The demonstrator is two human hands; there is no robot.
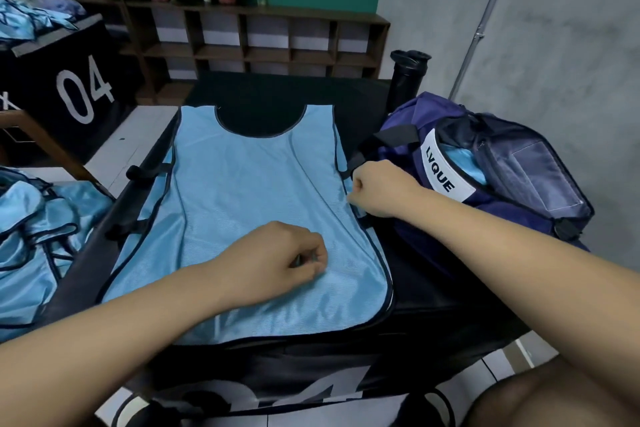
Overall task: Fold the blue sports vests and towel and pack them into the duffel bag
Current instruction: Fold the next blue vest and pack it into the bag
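A light blue sports vest (249, 191) with dark trim lies flat on a black padded box (433, 291), neck opening pointing away from me. My left hand (277, 258) rests on the vest's lower middle, fingers curled, pinching the fabric. My right hand (381, 189) grips the vest's right edge beside the bag. The navy duffel bag (502, 177) stands open to the right, with light blue fabric (460, 159) showing inside.
A heap of more blue vests (38, 229) lies at the left. Another black box marked 04 (69, 87) holds further blue cloth (31, 21) at the far left. A black bottle (407, 78) stands behind the bag. Wooden shelves (263, 42) with plants line the back wall.
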